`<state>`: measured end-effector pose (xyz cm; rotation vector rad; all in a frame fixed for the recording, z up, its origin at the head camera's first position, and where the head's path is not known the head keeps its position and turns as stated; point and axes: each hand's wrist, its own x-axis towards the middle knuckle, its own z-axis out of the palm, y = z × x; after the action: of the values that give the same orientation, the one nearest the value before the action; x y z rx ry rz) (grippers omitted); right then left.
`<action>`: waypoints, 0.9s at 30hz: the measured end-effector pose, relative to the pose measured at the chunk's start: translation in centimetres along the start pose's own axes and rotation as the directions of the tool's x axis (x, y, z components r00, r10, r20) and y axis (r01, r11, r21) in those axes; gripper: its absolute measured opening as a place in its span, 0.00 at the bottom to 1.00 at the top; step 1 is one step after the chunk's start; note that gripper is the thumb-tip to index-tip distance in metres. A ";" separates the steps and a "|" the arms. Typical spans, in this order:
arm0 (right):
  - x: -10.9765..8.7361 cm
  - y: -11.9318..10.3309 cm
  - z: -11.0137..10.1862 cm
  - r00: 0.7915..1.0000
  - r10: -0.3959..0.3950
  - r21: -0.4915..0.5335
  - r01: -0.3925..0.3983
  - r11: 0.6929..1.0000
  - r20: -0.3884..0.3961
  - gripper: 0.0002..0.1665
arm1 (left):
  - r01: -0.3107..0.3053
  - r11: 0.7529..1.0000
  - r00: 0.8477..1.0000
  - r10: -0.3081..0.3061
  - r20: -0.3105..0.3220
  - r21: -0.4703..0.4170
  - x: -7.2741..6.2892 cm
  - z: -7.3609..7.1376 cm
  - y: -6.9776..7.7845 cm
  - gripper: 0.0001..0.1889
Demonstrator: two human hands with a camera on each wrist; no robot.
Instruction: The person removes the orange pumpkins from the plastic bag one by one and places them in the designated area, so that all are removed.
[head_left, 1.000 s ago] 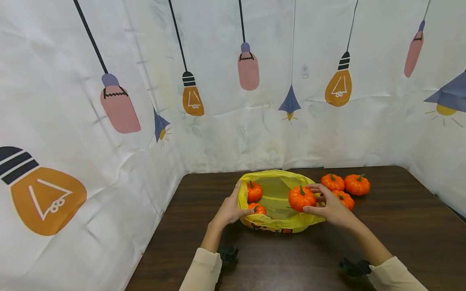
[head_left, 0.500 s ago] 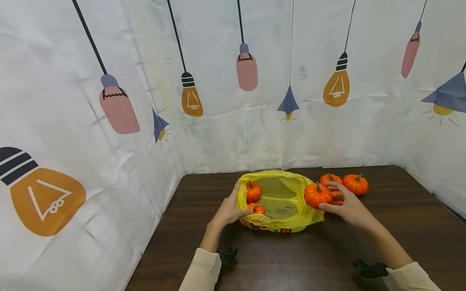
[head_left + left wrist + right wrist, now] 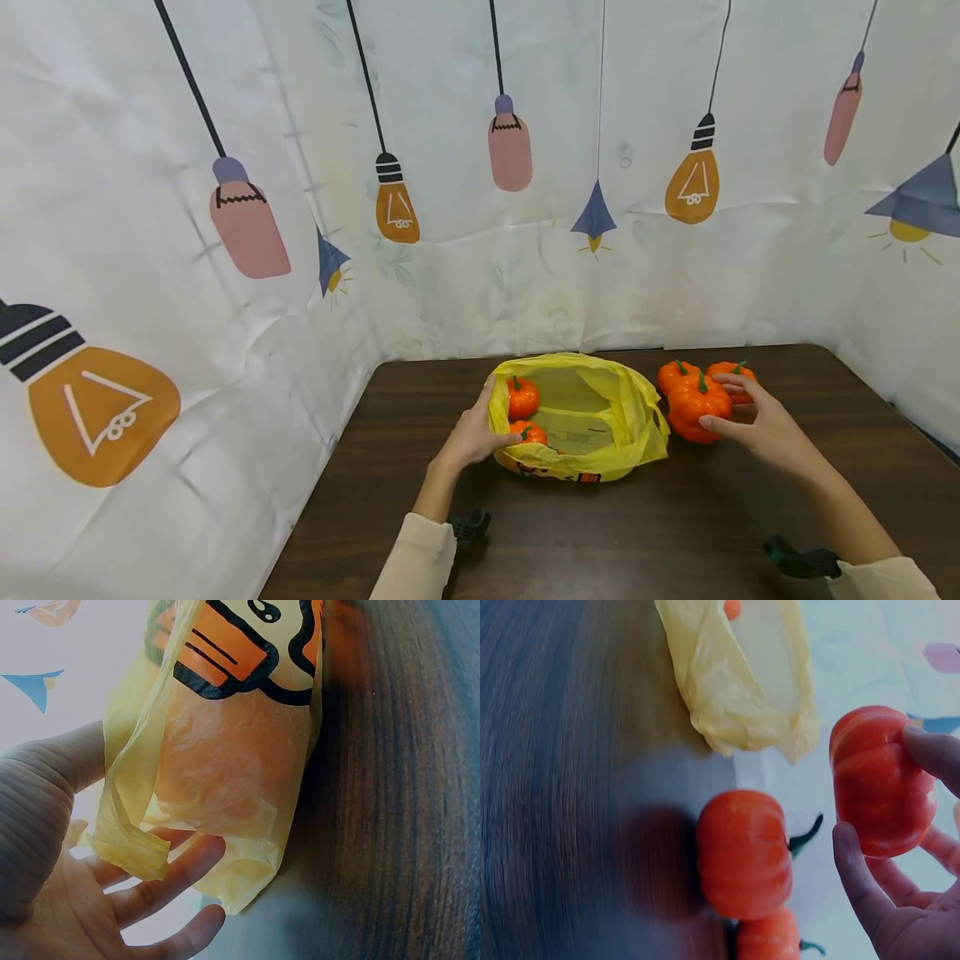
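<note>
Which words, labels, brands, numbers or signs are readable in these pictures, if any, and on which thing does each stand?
No word, label, brand, number or sign is readable in any view.
Yellow bag, inside: faint print, too small to read.
Yellow bag, front: cartoon drawing; I see no clear letters.
Wall cloth: printed lamps, no text visible.
Pumpkins: no text visible.

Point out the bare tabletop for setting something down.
The brown table is bare on the near side of the yellow bag, between the left hand and the left edge, and between the right hand and the right edge. Crowded: right of the bag, where the right hand holds a pumpkin near other loose pumpkins.
</note>
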<state>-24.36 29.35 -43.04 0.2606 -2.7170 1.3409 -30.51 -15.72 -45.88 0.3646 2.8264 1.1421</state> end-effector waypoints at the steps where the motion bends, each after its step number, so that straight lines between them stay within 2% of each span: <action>1: 0.0 0.2 -0.2 1.000 0.005 0.007 -0.005 1.000 -0.001 0.47 | 0.000 1.000 1.000 0.000 0.000 0.003 0.0 0.0 0.0 0.62; 8: -0.5 1.5 -1.5 0.998 0.056 0.024 -0.055 0.998 -0.019 0.49 | 0.005 1.000 1.000 -0.005 0.010 -0.004 0.0 0.0 -0.2 0.62; 15: -0.6 3.3 -2.7 0.995 0.088 0.027 -0.087 0.996 -0.045 0.47 | -0.003 1.000 1.000 0.003 0.006 0.008 -0.1 -0.1 0.0 0.61; 27: -1.0 6.4 -3.8 0.993 0.119 -0.001 -0.119 0.993 -0.028 0.47 | 0.007 1.000 1.000 -0.007 0.007 0.007 0.0 -0.1 0.1 0.61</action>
<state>-24.59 36.35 -45.86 0.0802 -2.7499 1.3594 -30.46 -15.72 -45.78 0.3584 2.8241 1.1283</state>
